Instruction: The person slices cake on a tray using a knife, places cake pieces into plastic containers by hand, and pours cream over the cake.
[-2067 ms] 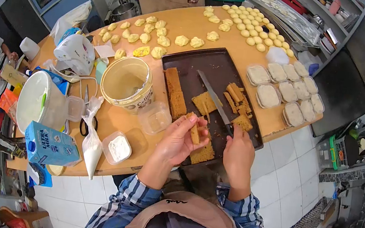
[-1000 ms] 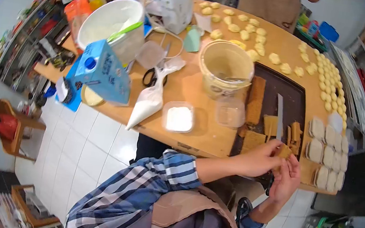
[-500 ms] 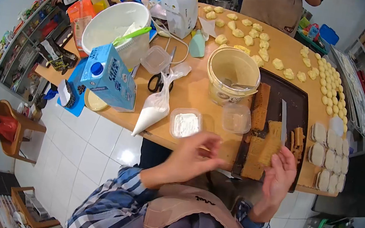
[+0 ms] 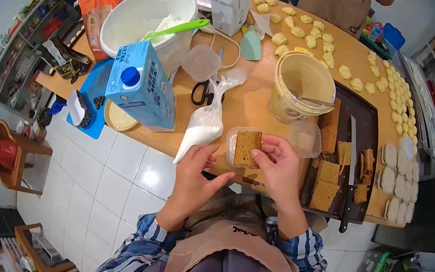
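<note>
My right hand pinches a cut rectangle of brown sponge cake between thumb and fingers. The piece is over a small clear plastic container and hides most of the white cream in it. My left hand is empty, fingers apart, at the table edge beside the tip of a piping bag filled with white cream. On the dark baking tray to the right lie more sponge cake pieces and a long knife, its black handle jutting past the tray's front edge.
A second clear container and a cream-smeared tub stand behind my right hand. Left are a milk carton, a white bowl with a green spatula, and scissors. Dough pieces line the back; two people stand beyond.
My right hand has moved left from the tray to the container, carrying a cut cake piece. The knife now lies lower on the tray. My left hand has shifted left.
</note>
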Motion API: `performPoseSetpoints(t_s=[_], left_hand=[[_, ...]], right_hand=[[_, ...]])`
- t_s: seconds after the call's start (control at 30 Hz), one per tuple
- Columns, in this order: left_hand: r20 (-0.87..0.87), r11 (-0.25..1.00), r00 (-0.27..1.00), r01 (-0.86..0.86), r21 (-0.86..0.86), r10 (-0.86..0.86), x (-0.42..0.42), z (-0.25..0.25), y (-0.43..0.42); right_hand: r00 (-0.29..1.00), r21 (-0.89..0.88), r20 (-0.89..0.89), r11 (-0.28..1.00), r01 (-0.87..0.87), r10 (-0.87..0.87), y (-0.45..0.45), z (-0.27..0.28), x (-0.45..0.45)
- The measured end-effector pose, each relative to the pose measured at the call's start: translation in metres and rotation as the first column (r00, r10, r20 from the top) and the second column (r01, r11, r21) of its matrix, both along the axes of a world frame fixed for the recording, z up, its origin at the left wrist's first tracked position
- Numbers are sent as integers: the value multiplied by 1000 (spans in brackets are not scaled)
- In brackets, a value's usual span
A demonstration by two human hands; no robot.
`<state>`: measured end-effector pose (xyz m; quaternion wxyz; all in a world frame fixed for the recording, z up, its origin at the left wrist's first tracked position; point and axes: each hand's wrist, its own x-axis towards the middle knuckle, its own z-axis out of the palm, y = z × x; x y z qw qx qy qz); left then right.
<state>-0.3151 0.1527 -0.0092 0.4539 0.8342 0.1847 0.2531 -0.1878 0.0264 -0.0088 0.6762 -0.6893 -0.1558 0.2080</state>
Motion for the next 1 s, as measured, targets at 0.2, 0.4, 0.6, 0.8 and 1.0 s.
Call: performPoseSetpoints(t_s=[0.2,0.4,0.6,0.8,1.0], left_hand=[[13,1000,1000,10,25,-10,3,-2,5],[15,999,1000,9,42,-9,4,0,6],[11,999,999,39,-35,-39,7,-4,2],[-17,998,999,30,-54,-31,10,-2,2],[-16,999,999,33,-25,-33,16,3,-3]], right_hand=[[1000,-83,3,996,-22,22,7,2,1],[1000,-38,-17,999,-21,20,8,11,2],[969,-20,125,976,217,-213,-58,28,17],[762,-236,343,735,635,-549,-168,17,56],[759,-522,536,562,642,-370,-184,5,52]])
